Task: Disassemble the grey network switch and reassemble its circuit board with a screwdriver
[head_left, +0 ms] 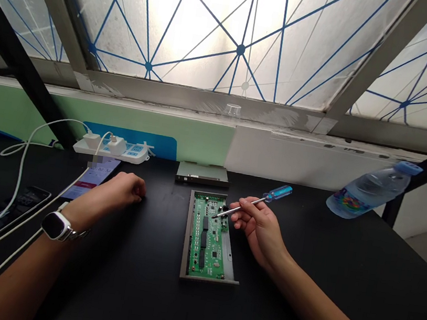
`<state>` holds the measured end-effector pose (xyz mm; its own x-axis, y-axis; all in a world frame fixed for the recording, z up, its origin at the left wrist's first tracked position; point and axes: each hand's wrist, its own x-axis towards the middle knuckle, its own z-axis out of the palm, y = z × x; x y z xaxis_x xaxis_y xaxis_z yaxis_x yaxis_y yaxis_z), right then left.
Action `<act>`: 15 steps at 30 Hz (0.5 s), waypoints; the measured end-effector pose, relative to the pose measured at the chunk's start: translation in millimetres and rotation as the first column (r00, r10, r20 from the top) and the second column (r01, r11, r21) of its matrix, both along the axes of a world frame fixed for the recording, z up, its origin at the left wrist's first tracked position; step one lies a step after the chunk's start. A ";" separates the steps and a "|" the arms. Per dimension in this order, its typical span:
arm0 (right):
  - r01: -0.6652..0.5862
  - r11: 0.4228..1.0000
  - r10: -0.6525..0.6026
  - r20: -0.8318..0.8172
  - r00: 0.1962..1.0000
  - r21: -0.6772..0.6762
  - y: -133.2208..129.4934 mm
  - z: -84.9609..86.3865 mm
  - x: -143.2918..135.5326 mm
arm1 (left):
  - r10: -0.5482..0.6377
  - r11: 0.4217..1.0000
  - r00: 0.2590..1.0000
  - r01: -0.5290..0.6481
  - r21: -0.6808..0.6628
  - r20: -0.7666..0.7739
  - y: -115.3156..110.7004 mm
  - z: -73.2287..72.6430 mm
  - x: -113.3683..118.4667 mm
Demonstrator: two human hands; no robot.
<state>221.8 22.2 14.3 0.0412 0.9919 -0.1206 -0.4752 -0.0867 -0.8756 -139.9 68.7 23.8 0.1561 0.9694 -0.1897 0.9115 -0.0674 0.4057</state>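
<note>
A green circuit board (209, 244) in a grey metal tray lies on the black table, in front of me. My right hand (254, 221) holds a screwdriver (279, 192) with a blue handle by its metal shaft, the tip over the upper part of the board. Resting on the table left of the board, my left hand (127, 190) has its fingers curled, and what they hold, if anything, is hidden. Behind the board lies a flat grey metal cover (202, 173) with a dark front edge.
A white power strip (130, 154) with plugs and white cables stands at the back left, near a lit phone (89, 179) and a dark phone (31, 198). A water bottle (370, 190) leans at the right. A window frame runs behind.
</note>
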 end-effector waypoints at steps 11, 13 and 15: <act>0.011 1.000 -0.011 -0.021 1.000 0.013 2.5 1.1 4.1 | -0.490 0.748 0.807 0.583 0.316 -0.329 -41.8 47.6 103.4; 0.023 0.999 -0.022 -0.018 1.000 0.027 4.4 3.0 6.9 | -0.598 0.699 0.719 0.684 0.208 -0.353 -45.1 48.9 123.3; 0.034 0.999 -0.033 -0.013 0.999 0.037 6.3 6.2 10.2 | -0.664 0.679 0.663 0.728 0.094 -0.345 -45.4 48.8 134.2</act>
